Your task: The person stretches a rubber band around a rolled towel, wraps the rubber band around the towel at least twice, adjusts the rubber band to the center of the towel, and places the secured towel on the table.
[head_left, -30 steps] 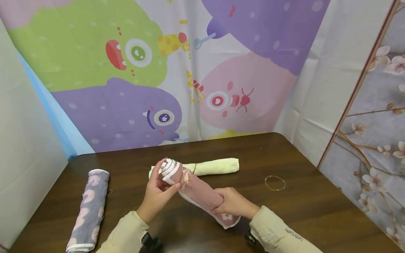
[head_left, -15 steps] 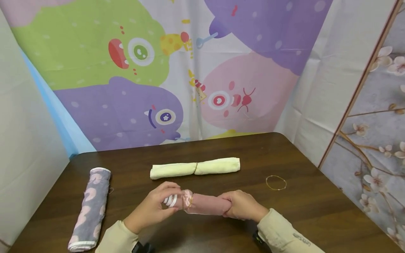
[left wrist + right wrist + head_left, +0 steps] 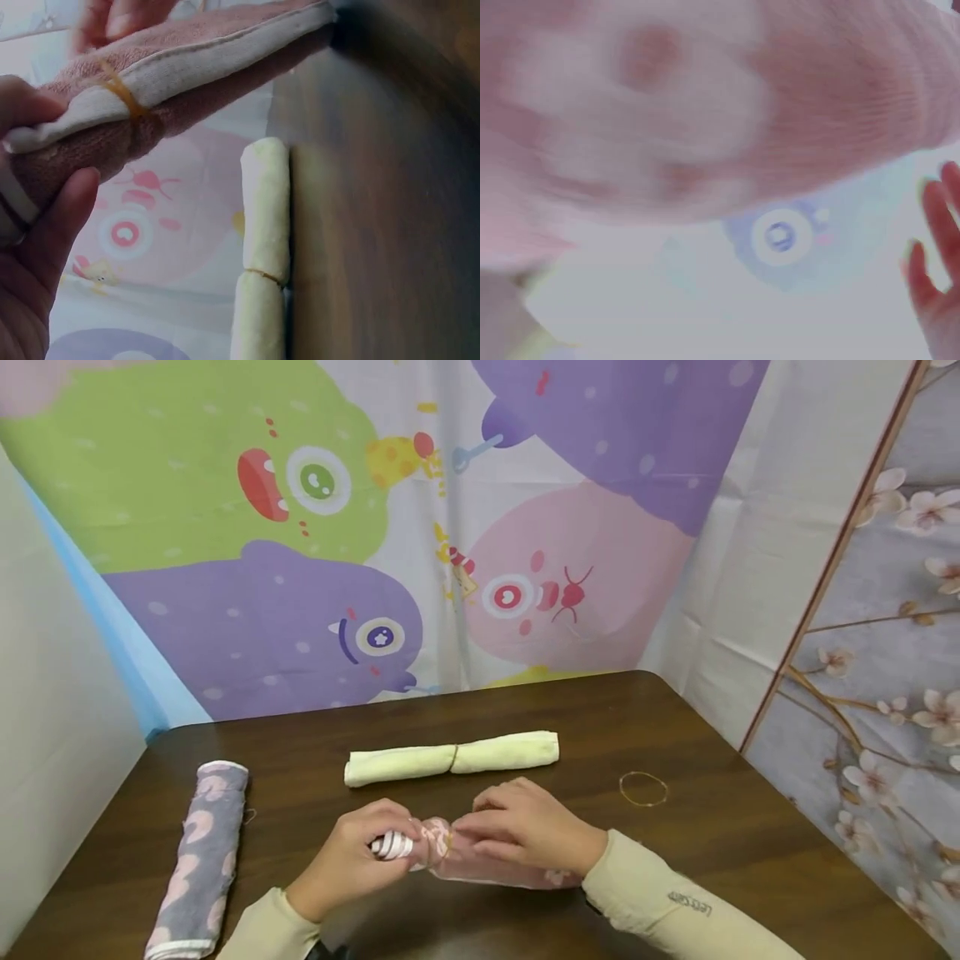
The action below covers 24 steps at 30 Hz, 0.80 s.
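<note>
The pink towel (image 3: 195, 75) is edged in white, the yellow towel (image 3: 502, 755) plain, the grey towel (image 3: 198, 860) pink-patterned.

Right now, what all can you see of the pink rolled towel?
The pink rolled towel looks like soft, fuzzy cloth, with white edging, pale motifs and spiral layers at one end. A brownish-yellow band circles it near that end, which the left hand grips. It runs crosswise, on the near side of the yellow roll. The right hand is over it; whether that hand or the table touches it is unclear.
</note>
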Each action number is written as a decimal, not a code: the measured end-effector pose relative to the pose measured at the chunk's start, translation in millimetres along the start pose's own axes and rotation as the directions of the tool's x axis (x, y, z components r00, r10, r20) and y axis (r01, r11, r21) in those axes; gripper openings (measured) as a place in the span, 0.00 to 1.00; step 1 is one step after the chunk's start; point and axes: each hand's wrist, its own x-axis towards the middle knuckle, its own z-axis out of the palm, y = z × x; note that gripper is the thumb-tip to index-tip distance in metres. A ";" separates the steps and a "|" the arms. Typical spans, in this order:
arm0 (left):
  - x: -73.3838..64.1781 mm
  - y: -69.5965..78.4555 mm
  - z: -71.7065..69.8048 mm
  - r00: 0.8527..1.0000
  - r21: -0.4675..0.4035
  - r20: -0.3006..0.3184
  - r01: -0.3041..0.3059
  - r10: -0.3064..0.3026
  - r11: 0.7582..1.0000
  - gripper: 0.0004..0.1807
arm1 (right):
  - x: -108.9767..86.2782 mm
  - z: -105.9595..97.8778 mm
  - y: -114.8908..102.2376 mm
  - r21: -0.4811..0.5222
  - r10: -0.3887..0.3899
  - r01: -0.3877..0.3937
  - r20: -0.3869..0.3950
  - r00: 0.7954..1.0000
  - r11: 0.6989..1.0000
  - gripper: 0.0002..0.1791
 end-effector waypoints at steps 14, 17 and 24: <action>10.0 4.8 -0.2 0.987 -0.118 -0.019 0.155 -0.158 0.981 0.17 | 47.4 1.1 -14.4 -0.652 -0.432 0.280 -0.080 0.898 0.704 0.07; 14.2 3.8 0.9 0.987 -0.103 -0.013 0.158 -0.160 0.982 0.16 | 48.8 0.6 -17.1 -0.709 -0.400 0.272 -0.017 0.916 0.651 0.09; 28.0 9.4 0.7 0.934 -0.201 0.069 0.357 -0.350 0.912 0.11 | 44.8 -2.6 -8.2 -0.686 -0.396 0.264 -0.040 0.917 0.678 0.06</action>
